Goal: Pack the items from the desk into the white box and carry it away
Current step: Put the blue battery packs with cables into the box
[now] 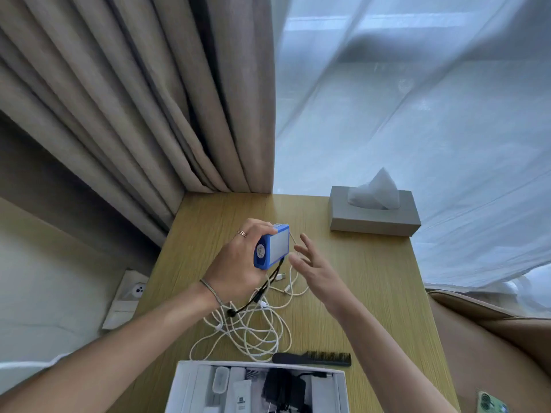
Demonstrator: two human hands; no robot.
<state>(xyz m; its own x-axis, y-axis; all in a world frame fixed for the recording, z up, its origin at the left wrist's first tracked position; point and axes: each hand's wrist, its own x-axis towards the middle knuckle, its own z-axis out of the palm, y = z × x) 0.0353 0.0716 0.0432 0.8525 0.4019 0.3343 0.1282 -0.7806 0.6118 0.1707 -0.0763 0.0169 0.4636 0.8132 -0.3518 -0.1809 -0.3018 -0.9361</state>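
My left hand (235, 257) grips a small blue-and-white box-shaped device (272, 245), held above the wooden desk (372, 281). A black cord (256, 296) hangs from the device toward the desk. My right hand (313, 263) hovers just right of the device with fingers spread and holds nothing. Below both hands lies a tangle of white cables (253, 329). A black comb (313, 358) lies near the front of the desk. The open white box (185, 383) stands at the bottom edge and holds several small items, among them a black charger and white cases.
A grey tissue box (375, 217) stands at the desk's back right. Beige curtains (134, 99) hang behind on the left, and a sheer curtain (417, 114) on the right. A wall socket (132, 289) is left of the desk. A tan chair (492, 338) and a green phone (490, 403) are at the lower right.
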